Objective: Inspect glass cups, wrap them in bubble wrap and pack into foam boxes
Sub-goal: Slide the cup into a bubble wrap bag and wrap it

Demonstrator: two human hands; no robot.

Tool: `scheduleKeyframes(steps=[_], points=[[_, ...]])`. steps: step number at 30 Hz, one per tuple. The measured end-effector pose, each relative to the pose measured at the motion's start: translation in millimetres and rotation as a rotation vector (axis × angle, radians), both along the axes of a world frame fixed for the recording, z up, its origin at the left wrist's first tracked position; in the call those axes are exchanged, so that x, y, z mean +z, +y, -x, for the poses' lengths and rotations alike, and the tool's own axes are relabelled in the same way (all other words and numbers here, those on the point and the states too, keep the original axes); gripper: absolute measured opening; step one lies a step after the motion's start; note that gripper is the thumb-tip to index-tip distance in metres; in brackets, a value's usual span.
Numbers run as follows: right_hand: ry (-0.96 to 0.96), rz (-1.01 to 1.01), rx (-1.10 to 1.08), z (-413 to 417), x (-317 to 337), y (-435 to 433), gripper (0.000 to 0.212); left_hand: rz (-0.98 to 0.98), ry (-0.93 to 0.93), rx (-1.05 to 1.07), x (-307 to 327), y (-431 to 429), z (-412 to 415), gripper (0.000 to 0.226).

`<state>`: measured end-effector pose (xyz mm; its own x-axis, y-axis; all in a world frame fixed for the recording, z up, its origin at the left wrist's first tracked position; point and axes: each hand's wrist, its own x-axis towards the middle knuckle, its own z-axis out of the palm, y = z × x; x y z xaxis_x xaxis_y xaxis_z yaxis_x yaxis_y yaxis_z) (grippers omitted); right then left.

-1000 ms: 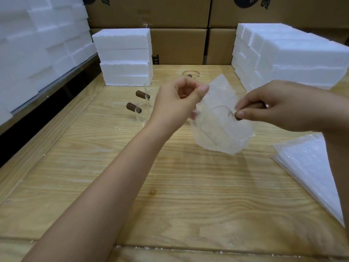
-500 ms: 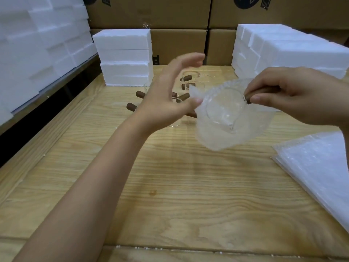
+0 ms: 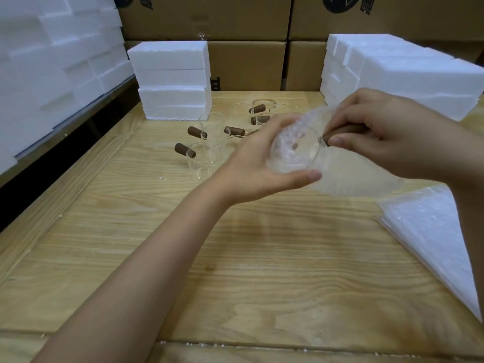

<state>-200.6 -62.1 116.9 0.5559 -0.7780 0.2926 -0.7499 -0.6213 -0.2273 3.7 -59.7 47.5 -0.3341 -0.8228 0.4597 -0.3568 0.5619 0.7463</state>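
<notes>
Left forearm [image 3: 157, 258]: bare, runs from the bottom-left corner diagonally up to frame centre, wrist roughly straight. Left hand [image 3: 248, 166]: palm turned to the right, cupped round a clear round glass cup [image 3: 296, 150]. Thumb [image 3: 301, 176] stretched flat along the cup's near lower side, fingers [image 3: 277, 124] curved over its upper far side. Right arm: enters from the right edge, only the wrist and a strip of forearm visible. Right hand [image 3: 392, 137]: back of the hand up, fingers curled, thumb and index tips pinching the cup's brown cylindrical handle [image 3: 343, 131]. Hands close together, at roughly the same height.
</notes>
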Motion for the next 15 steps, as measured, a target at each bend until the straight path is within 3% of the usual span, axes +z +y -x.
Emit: scheduleKeyframes(steps=[3, 6, 11, 13, 15], points=[[0.03, -0.006, -0.029, -6, -4, 1, 0.018, 0.257, 0.12, 0.093, -2, 2, 15, 0.026], [0.068, 0.017, -0.03, -12, -7, 1, 0.024, 0.388, 0.215, 0.136, -4, 2, 25, 0.014], [0.1, -0.014, -0.019, -22, -8, 4, 0.033, 0.284, 0.386, 0.145, 6, 10, 26, 0.017], [0.066, -0.035, -0.009, -22, -9, 5, 0.031, 0.202, 0.333, 0.103, 11, 10, 18, 0.016], [0.002, -0.036, 0.016, -16, -9, 2, 0.031, 0.055, 0.224, 0.036, 13, 5, 3, 0.038]])
